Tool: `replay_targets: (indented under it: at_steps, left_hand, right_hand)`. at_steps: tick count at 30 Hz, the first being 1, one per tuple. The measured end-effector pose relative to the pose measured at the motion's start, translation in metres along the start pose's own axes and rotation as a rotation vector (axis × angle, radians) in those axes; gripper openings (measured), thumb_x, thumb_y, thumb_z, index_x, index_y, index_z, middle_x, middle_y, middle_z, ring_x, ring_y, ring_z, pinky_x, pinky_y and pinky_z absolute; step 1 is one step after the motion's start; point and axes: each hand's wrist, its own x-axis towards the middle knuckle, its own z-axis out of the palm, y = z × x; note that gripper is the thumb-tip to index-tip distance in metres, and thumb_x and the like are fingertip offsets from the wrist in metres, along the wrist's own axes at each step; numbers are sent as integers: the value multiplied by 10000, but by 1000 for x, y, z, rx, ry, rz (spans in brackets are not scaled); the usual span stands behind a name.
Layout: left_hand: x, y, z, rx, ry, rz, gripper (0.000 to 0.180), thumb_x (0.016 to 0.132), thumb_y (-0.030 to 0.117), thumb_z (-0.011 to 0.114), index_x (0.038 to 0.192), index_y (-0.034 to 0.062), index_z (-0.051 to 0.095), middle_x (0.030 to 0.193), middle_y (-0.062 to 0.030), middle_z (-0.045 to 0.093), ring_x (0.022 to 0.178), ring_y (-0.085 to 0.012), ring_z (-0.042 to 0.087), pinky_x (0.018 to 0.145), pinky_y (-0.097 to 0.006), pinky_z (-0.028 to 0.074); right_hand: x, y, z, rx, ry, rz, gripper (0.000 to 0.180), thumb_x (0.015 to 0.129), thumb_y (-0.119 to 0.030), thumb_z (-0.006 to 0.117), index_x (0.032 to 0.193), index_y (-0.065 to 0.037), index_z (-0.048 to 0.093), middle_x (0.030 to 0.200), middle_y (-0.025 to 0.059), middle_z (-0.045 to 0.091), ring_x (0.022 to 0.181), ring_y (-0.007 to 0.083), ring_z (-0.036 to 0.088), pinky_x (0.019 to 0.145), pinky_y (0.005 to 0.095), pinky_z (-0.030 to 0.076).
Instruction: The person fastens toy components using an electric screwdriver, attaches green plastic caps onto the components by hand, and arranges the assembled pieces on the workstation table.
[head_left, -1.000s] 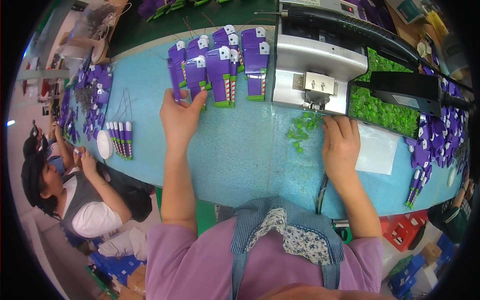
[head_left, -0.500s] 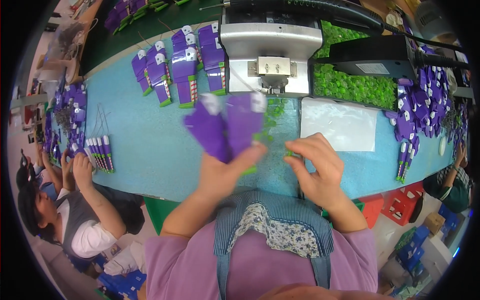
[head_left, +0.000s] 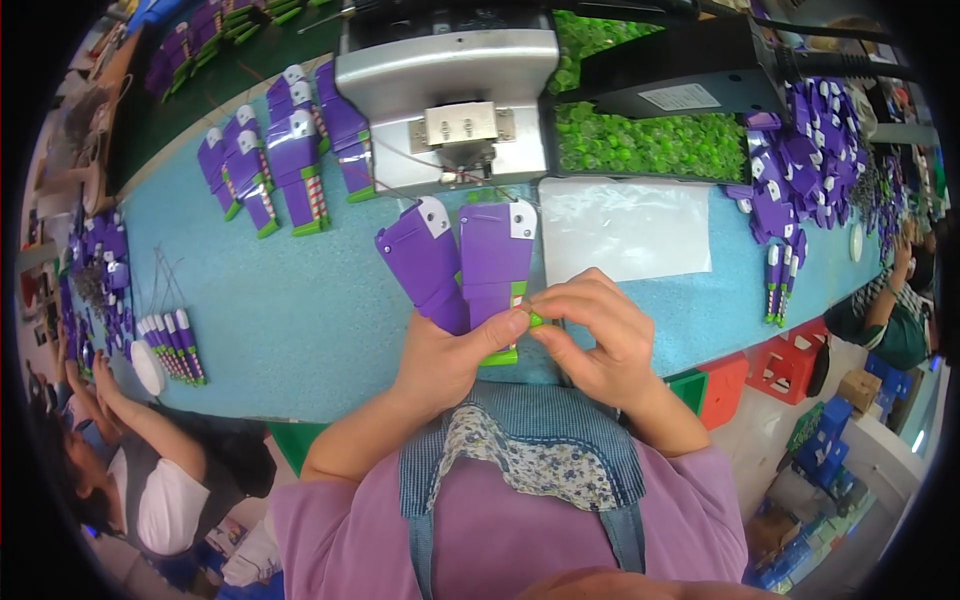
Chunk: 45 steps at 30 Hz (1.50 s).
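Observation:
My left hand (head_left: 432, 362) is closed round the lower ends of two purple plastic toy parts, which look like legs. One purple part (head_left: 418, 258) tilts left; the other purple part (head_left: 497, 245) stands nearly upright beside it. Each has a white corner at the top, with a thin wire running from it. A red-and-white striped strip and a green foot show on the right one. Between thumb and forefinger, my right hand (head_left: 602, 328) pinches a small green plastic piece (head_left: 536, 319) against the striped edge, close to my left thumb.
Ahead stands a silver machine (head_left: 450, 70). To its right are a tray of small green pieces (head_left: 650, 145), a black device (head_left: 680, 75), a white sheet (head_left: 625, 228) and a pile of purple parts (head_left: 805, 165). More purple parts (head_left: 293, 170) lie left. A co-worker (head_left: 165, 450) sits at far left.
My right hand has moved left, bringing the green piece up to the right-hand purple part. The two parts, blurred before, are now steady. The view has shifted a little to the right.

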Motion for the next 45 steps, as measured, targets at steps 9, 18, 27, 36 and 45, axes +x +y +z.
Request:
replay_targets:
  at_steps: [9,18,27,36,45]
  left_hand:
    - [4,-9,1,-1,9,166,301,890,80,628,1172,9,550,1046,-43,614,919,-118,583,804,-268,476]
    - [4,-8,-5,117,-91,142,316,855,29,648,1159,10,566,1007,-35,625,889,-110,587,762,-271,480]
    - [0,-7,-1,364,-29,359,236,858,42,681,1082,8,615,975,-43,651,882,-123,604,770,-268,484]
    - [-6,-6,-4,570,-72,475,229,847,49,694,1068,17,645,994,-52,670,900,-147,626,784,-277,494]
    - [-14,-9,-20,483,-22,367,342,812,14,708,1127,-15,579,1042,-89,620,923,-168,591,824,-304,473]
  right_hand:
    - [1,56,-42,-770,134,84,169,696,-32,708,844,-34,627,898,59,617,844,261,546,733,373,415]
    - [5,55,-37,-706,202,42,170,690,-47,721,843,-50,646,909,50,620,849,254,536,743,371,396]
    - [-6,10,-26,313,3,296,155,735,-32,734,878,-24,674,961,79,633,906,203,553,819,300,428]
    - [-5,6,-24,102,-91,199,167,711,-48,758,858,-47,679,919,63,648,829,204,562,739,298,446]
    - [-7,6,-4,218,-168,318,158,696,-22,773,807,-37,661,799,67,637,764,209,574,676,297,457]
